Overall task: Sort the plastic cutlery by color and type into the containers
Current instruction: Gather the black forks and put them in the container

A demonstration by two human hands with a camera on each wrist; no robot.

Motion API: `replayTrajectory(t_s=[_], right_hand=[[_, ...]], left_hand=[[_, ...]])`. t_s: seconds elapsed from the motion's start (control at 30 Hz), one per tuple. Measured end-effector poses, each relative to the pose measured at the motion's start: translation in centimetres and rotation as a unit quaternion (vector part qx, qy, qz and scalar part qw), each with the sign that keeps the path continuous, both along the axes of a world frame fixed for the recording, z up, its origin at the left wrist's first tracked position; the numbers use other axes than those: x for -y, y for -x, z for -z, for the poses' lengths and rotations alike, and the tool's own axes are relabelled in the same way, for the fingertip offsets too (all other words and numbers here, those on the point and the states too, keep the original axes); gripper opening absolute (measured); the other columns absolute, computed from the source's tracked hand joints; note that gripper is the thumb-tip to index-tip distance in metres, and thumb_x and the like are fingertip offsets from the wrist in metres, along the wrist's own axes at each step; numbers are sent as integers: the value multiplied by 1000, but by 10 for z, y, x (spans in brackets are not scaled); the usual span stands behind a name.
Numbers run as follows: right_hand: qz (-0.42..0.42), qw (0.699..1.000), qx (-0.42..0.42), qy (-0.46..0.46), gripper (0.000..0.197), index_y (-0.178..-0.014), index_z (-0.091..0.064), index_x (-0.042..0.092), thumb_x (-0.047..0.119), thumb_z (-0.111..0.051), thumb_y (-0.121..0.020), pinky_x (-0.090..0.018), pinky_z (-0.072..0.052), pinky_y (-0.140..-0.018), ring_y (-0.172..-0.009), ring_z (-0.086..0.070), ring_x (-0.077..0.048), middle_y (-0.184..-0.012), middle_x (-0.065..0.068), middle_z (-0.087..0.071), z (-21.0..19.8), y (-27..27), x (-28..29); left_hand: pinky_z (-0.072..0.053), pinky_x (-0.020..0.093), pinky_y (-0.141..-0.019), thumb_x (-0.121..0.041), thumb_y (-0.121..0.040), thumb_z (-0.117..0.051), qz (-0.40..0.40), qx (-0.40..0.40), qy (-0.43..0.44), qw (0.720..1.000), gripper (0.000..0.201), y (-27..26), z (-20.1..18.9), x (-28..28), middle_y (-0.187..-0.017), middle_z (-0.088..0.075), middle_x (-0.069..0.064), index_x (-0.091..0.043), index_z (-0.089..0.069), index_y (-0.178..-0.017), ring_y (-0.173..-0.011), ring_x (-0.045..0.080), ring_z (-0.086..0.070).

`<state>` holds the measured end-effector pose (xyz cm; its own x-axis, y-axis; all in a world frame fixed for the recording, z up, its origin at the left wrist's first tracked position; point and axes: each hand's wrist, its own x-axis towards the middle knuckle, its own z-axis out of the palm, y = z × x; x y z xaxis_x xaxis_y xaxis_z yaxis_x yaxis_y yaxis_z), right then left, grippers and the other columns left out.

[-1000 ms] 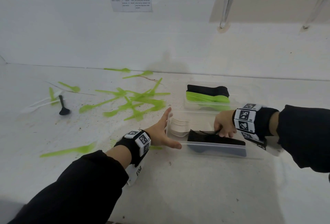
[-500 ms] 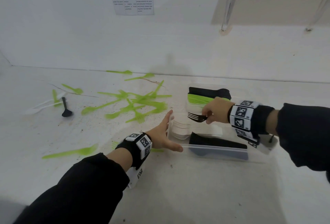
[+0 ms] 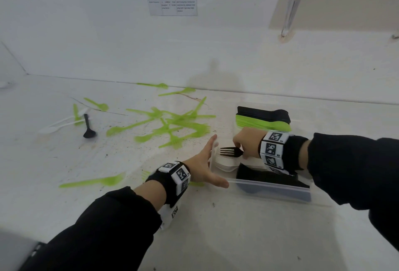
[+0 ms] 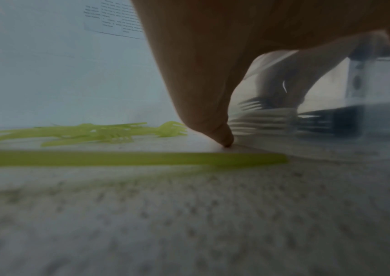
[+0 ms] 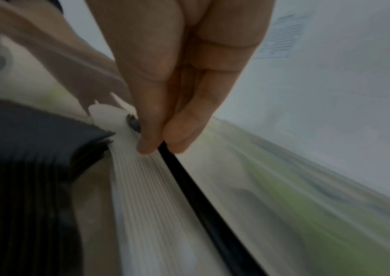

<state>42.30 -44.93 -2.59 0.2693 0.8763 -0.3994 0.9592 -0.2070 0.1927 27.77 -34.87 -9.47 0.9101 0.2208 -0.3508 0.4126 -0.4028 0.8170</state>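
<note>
Right hand [image 3: 245, 143] pinches black fork [image 3: 230, 152] above white cutlery stack [image 3: 224, 163] in clear container [image 3: 269, 186]; left hand [image 3: 205, 168], fingers straight, braces its 9 o'clock wall.

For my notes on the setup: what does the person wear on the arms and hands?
Both arms have long black sleeves. Each wrist carries a black band with white blocks printed with black square codes. The left hand and right hand are bare.
</note>
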Motion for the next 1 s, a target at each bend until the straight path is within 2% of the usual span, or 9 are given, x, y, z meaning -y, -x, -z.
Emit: replayTrajectory(t_s=[0.07, 0.13, 0.23, 0.3, 0.37, 0.43, 0.5, 0.77, 1.0], right_hand=[[8, 999, -25, -19, 22, -104, -58, 11, 21, -64, -85, -19, -39, -69, -98, -53, -20, -107, -7, -59, -6, -3, 7], [-13, 999, -32, 30, 17, -88, -54, 19, 27, -69, -81, -14, -32, -57, -85, -46, -15, -96, -2, -56, -12, -1, 19], [-32, 980, -4, 197, 26, -85, -56, 19, 38, -72, -77, -22, -39, -73, -87, -43, -14, -112, -7, -62, -8, 5, 39], [-31, 975, 11, 220, 36, -70, -44, 19, 41, -71, -77, -24, -38, -75, -87, -42, -14, -108, -12, -60, -4, 5, 47], [-40, 976, 23, 215, 38, -81, -51, 12, 45, -69, -78, -26, -41, -78, -86, -44, -17, -98, -10, -56, -4, 4, 49], [-41, 978, 25, 205, 57, -105, -58, -1, 48, -68, -77, -26, -43, -81, -93, -53, -22, -108, -13, -60, -2, 2, 48], [-36, 981, 20, 190, 69, -120, -54, -2, 49, -70, -75, -27, -44, -85, -108, -56, -26, -120, -14, -59, 0, 2, 48], [-94, 983, 2, 160, 55, -115, -59, 6, 45, -69, -78, -32, -49, -86, -103, -58, -30, -110, -14, -63, 13, -1, 41], [-88, 988, -32, 124, 39, -110, -59, 10, 37, -62, -82, -34, -50, -88, -102, -57, -27, -110, -11, -61, 11, -9, 50]], left_hand=[[-19, 14, -102, -19, -69, -83, -2, -1, -1, 1000, 131, 0, -1, 0, -157, -8, -11, -31, 22, -146, -126, -7, -16], [-17, 14, -103, -21, -68, -84, -1, -1, -6, 1000, 132, 0, -1, 0, -158, -3, -10, -33, 22, -145, -130, -6, -14], [-14, 17, -105, -23, -68, -84, 0, -5, -15, 1000, 132, 0, -2, 1, -158, -1, -9, -33, 23, -145, -140, 3, -9], [-14, 17, -106, -23, -68, -84, 0, -6, -17, 1000, 132, 0, -2, 1, -158, 0, -9, -33, 23, -145, -142, 4, -8], [-14, 17, -105, -21, -69, -83, -1, -6, -16, 1000, 131, 1, -3, 2, -158, -1, -9, -32, 23, -145, -142, 4, -8], [-15, 15, -105, -20, -69, -82, -2, -7, -20, 1000, 130, 1, -3, 2, -158, -1, -9, -30, 23, -146, -142, 3, -8], [-15, 14, -104, -21, -70, -82, 0, -7, -26, 1000, 130, 1, -3, 2, -158, -1, -10, -30, 23, -146, -141, 2, -10], [-17, 17, -105, -26, -69, -83, 0, -15, -29, 999, 131, 1, -4, 2, -158, -1, -10, -34, 23, -145, -141, 5, -12], [-17, 17, -104, -26, -69, -83, 1, -18, -29, 999, 130, 1, -3, 1, -158, -2, -12, -35, 23, -145, -141, 4, -12]])
